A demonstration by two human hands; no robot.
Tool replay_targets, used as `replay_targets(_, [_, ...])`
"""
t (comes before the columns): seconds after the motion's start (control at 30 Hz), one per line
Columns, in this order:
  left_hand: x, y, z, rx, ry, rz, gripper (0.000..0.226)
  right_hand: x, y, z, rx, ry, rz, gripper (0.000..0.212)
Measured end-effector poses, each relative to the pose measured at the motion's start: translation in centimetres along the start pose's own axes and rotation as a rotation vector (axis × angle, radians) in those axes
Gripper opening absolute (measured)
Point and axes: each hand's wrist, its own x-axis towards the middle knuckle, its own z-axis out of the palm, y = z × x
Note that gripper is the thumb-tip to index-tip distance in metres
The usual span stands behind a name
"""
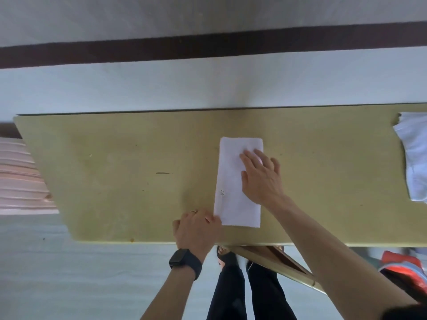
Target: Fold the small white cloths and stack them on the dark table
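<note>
White cloth (231, 181) lies folded in a long strip at the middle of the worktop (115, 169), partly under my right hand (261, 176), which presses flat on its far right part, fingers straight and spread. My left hand (196, 227), fingers curled, pinches the strip's near left corner, close to the worktop's near edge. A heap of white cloths (416, 158) lies at the worktop's right end.

I read no words anywhere; the small mark (222, 193) on the white cloth (233, 204) is perhaps a tag, too blurred.
</note>
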Motion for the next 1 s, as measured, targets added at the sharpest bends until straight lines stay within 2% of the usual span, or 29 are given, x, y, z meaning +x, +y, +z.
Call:
replay_targets(0.07, [-0.8, 0.6, 0.6, 0.005, -0.011, 0.011, 0.027, -1.1, 0.2, 0.2, 0.043, 0.043, -0.064, 0.051])
replay_targets(0.13, [-1.1, 0.2, 1.2, 0.08, 0.099, 0.089, 0.021, -3.7, 0.7, 0.4, 0.155, 0.166, -0.087, 0.046])
replay_targets(0.23, [-0.7, -2.0, 2.5, 0.125, 0.387, 0.497, 0.022, -9.2, 2.1, 2.0, 0.21, 0.295, -0.156, 0.036])
replay_targets(0.33, [0.1, -4.0, 3.5, 0.171, 0.288, 0.892, 0.044, -13.4, 3.3, 4.2, 0.187, 0.294, -0.268, 0.047])
replay_targets(0.43, [0.6, -5.3, 4.5, 0.27, 0.171, 0.989, 0.056, -15.4, 3.9, 6.0, 0.122, 0.27, -0.341, 0.057])
replay_targets(0.47, [0.3, -5.5, 4.9, 0.287, 0.175, 1.007, 0.051, -15.8, 4.1, 6.4, 0.103, 0.285, -0.356, 0.052])
replay_targets(0.53, [-0.5, -5.7, 5.3, 0.264, 0.268, 1.091, 0.027, -16.5, 4.6, 7.3, 0.09, 0.345, -0.376, 0.033])
replay_targets(0.63, [-1.9, -4.9, 5.0, 0.19, 0.343, 1.104, 0.05, -17.4, 4.9, 8.1, 0.059, 0.385, -0.347, 0.036])
replay_targets(0.8, [-1.6, -5.5, 6.1, 0.115, 0.369, 1.074, 0.036, -17.0, 5.1, 7.8, 0.092, 0.411, -0.375, 0.024])
replay_targets(0.93, [-1.9, -4.9, 4.7, -0.027, 0.209, 0.937, 0.025, -16.8, 5.6, 6.7, 0.184, 0.37, -0.426, 0.009])
replay_targets(1.0, [-2.4, -3.8, 2.6, -0.157, 0.104, 0.763, 0.02, -16.8, 5.6, 5.8, 0.275, 0.339, -0.404, 0.009])
